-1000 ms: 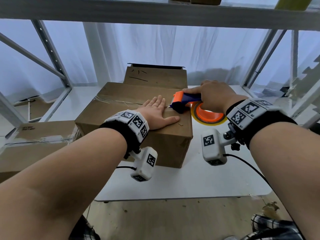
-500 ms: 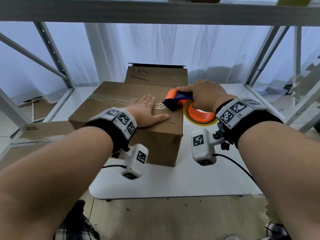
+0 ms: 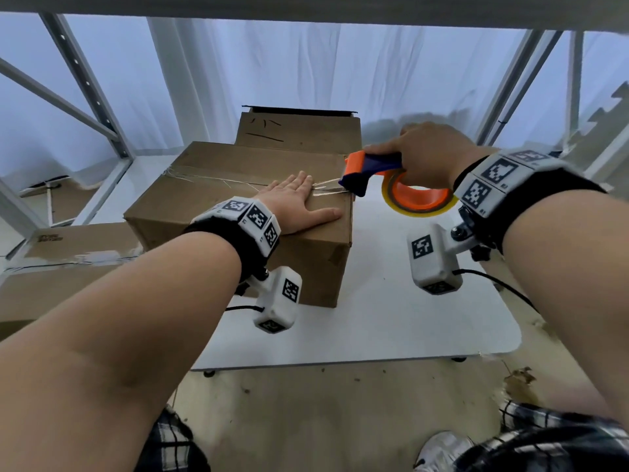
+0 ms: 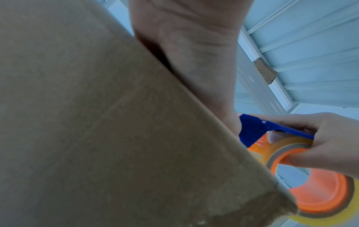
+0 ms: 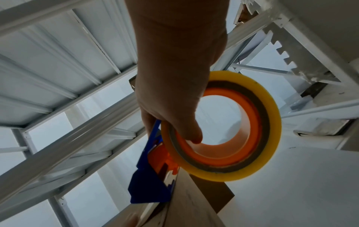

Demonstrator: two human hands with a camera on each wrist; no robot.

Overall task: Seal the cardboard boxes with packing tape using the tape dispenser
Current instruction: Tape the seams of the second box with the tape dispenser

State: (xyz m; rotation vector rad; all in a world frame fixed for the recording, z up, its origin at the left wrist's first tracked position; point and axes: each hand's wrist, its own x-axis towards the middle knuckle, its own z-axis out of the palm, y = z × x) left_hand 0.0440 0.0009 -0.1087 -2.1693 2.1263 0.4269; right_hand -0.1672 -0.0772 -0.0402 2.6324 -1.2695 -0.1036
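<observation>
A brown cardboard box [image 3: 218, 185] stands on the white table [image 3: 391, 318], with a strip of clear tape [image 3: 211, 177] running along its top seam. My left hand [image 3: 299, 199] lies flat on the box top near its right edge, fingers straight, and presses the tape down. My right hand [image 3: 425, 158] grips the orange and blue tape dispenser [image 3: 371, 170] with its yellowish tape roll [image 3: 417, 199], held just past the box's right edge. A short stretch of tape spans from the dispenser's mouth to the box. In the right wrist view my thumb hooks into the roll's core [image 5: 223, 122].
A second box [image 3: 299, 134] stands behind the first, against the white curtain. Flattened cardboard [image 3: 68, 267] lies low on the left. White metal rack posts [image 3: 85, 86] flank the table, with a shelf overhead. The table's right half is bare; the floor [image 3: 340, 420] lies below.
My right hand has drawn the dispenser to the right, off the box top and beyond its right edge, pulling tape out. My left hand has stayed flat on the box top.
</observation>
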